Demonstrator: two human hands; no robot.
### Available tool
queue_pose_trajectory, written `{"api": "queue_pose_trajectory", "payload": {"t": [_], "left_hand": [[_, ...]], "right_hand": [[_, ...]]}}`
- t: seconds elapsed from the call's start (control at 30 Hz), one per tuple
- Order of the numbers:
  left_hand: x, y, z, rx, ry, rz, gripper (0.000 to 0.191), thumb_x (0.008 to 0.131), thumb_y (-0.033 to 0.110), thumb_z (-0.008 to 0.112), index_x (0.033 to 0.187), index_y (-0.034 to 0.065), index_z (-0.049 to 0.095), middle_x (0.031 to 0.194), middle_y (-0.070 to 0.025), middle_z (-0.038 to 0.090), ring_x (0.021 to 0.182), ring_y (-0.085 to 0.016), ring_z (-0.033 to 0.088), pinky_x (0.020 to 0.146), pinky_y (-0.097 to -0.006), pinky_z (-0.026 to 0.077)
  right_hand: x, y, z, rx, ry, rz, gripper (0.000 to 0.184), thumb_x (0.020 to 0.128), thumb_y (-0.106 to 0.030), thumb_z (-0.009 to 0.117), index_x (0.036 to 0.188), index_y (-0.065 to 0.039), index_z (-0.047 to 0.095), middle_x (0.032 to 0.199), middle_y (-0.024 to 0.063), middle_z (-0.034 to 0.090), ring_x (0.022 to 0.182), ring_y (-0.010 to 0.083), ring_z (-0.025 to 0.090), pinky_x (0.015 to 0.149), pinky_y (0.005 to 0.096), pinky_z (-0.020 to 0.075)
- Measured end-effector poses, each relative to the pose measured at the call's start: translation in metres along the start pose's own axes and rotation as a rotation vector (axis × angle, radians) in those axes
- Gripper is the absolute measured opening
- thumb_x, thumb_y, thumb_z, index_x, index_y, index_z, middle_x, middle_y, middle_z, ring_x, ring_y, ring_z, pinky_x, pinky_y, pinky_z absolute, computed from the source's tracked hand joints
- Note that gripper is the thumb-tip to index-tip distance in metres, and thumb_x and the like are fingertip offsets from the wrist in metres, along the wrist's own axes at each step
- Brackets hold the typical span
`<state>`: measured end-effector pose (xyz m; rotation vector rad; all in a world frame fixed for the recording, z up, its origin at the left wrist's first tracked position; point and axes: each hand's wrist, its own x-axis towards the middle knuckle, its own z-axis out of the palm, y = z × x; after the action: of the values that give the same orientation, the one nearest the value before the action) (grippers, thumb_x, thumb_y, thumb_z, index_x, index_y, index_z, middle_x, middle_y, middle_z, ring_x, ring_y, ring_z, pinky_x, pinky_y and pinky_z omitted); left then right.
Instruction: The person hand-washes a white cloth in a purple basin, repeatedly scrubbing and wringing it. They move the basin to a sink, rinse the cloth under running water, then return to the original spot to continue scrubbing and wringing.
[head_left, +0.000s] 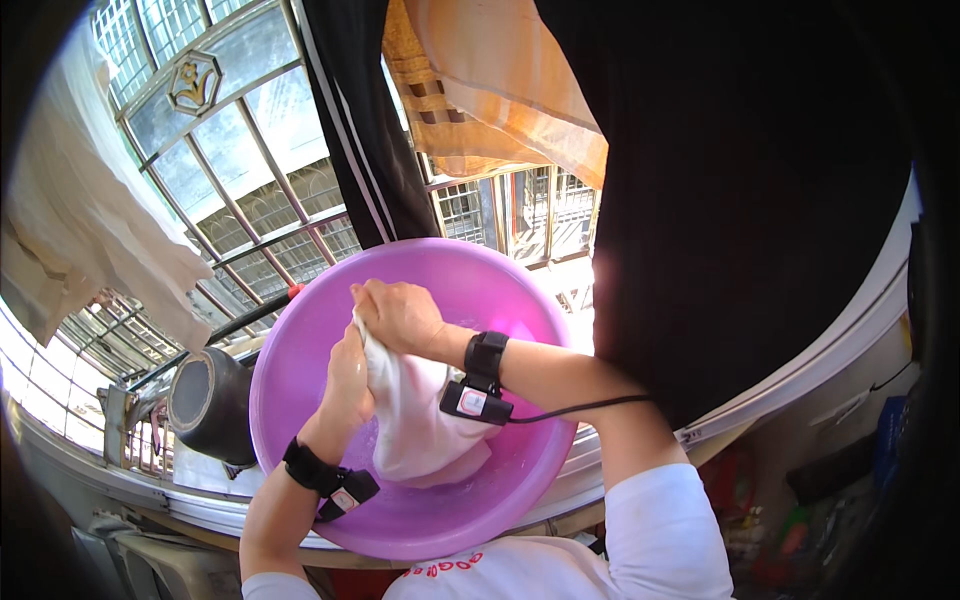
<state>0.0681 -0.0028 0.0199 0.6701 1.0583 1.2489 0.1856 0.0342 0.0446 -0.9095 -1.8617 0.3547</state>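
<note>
A wet white cloth (409, 427) hangs bunched from both hands inside a pink-purple plastic basin (300, 382). My left hand (349, 375) grips the cloth's gathered upper end from the left. Just above and to the right, my right hand (401, 315) is closed over the same bunched end, its fingers wrapped around it. The lower part of the cloth spreads towards the basin's bottom, where some water shows. My right forearm and its wrist device hide part of the cloth's right side.
The basin rests on a white window ledge (551, 495) before a metal window grille (247, 142). A dark pot (210, 405) stands left of it. Black striped trousers (360, 135), an orange cloth (502, 82), a pale garment (97, 202) and a large black fabric (735, 195) hang around.
</note>
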Motion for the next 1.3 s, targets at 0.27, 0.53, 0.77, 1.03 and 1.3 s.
{"api": "queue_pose_trajectory", "payload": {"t": [0.27,0.53,0.77,1.03,1.3], "left_hand": [[-0.002,0.001,0.004,-0.061,-0.064,0.024,0.034,0.094,0.037,0.039,0.105,0.0068,0.052,0.094,-0.0038,0.057,0.086,-0.015,0.056,0.073,-0.0307,0.048],[-0.001,0.003,-0.002,0.020,-0.202,0.127,0.029,0.094,0.030,0.037,0.099,0.0065,0.055,0.090,-0.0027,0.057,0.080,-0.015,0.056,0.073,-0.0296,0.047],[0.005,0.016,0.008,0.363,0.110,0.256,0.031,0.095,0.032,0.040,0.094,0.0050,0.056,0.075,0.0000,0.053,0.069,-0.007,0.050,0.058,-0.0248,0.042],[0.032,0.018,-0.080,1.495,0.102,0.352,0.043,0.086,0.035,0.052,0.110,-0.0009,0.053,0.101,-0.0171,0.059,0.095,-0.028,0.054,0.088,-0.0370,0.042],[0.042,-0.050,-0.088,1.669,-0.336,-0.307,0.057,0.073,0.032,0.064,0.119,0.0003,0.052,0.113,-0.0206,0.055,0.090,-0.031,0.060,0.075,-0.0383,0.050]], "right_hand": [[0.000,-0.006,-0.003,0.054,-0.186,-0.173,0.033,0.088,-0.031,0.046,0.074,-0.003,0.055,0.062,0.0190,0.058,0.057,0.0369,0.058,0.054,0.0460,0.0466],[-0.004,-0.008,0.001,0.075,-0.179,-0.161,0.029,0.086,-0.026,0.050,0.070,-0.002,0.053,0.067,0.0201,0.058,0.061,0.0383,0.057,0.056,0.0471,0.0453],[0.018,0.047,0.013,-0.200,-0.256,0.004,0.041,0.091,-0.033,0.037,0.076,-0.003,0.060,0.068,0.0195,0.062,0.065,0.0354,0.062,0.062,0.0455,0.0495],[0.001,0.106,0.008,-0.971,-0.816,0.300,0.035,0.085,-0.024,0.048,0.115,-0.007,0.056,0.115,0.0194,0.056,0.105,0.0289,0.056,0.077,0.0506,0.0478],[-0.035,0.093,0.015,-0.640,-1.475,0.057,0.059,0.086,-0.040,0.045,0.134,-0.008,0.033,0.139,0.0200,0.031,0.120,0.0347,0.041,0.083,0.0479,0.0468]]}}
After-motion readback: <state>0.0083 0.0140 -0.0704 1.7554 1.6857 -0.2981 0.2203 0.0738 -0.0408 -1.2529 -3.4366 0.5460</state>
